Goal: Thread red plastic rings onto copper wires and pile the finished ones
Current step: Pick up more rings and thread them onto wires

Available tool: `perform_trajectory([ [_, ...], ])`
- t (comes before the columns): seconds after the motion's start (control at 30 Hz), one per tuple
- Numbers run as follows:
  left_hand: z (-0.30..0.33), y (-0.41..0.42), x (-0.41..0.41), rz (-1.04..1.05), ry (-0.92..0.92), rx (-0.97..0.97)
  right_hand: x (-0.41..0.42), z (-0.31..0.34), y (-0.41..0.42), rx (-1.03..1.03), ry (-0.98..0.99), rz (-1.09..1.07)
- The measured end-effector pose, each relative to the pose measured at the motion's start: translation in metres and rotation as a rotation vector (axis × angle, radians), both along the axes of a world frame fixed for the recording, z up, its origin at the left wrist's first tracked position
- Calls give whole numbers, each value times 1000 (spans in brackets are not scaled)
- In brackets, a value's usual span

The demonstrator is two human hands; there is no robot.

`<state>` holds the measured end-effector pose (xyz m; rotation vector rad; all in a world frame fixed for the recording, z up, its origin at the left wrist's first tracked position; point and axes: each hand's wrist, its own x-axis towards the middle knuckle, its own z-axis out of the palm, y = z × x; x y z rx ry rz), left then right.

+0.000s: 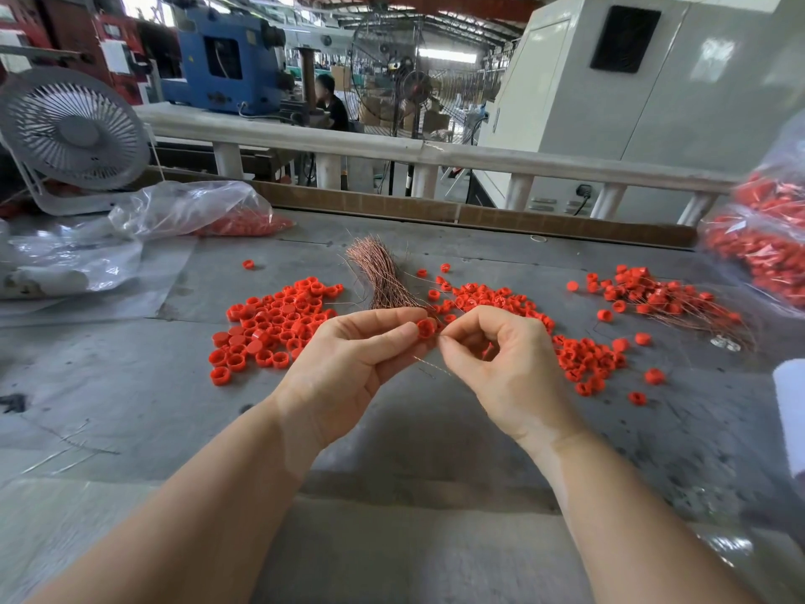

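My left hand pinches a red plastic ring between thumb and fingertips above the table. My right hand pinches a thin copper wire right beside the ring; the wire runs down and left under my fingers. A bundle of copper wires lies behind my hands. Loose red rings lie in a heap at the left and another at the centre right. A pile of rings with wires through them lies at the far right.
The grey table holds a white desk fan and a plastic bag with red rings at the back left. Bags of red parts stand at the right edge. A white roll pokes in at the right.
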<state>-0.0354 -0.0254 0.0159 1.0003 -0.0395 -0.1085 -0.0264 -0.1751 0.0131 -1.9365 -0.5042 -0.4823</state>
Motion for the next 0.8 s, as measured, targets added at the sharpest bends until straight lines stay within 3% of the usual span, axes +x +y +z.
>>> perform_trajectory([
  [0.8,0,2,1,-14,-19,12,0,4,-1,66,63,29],
])
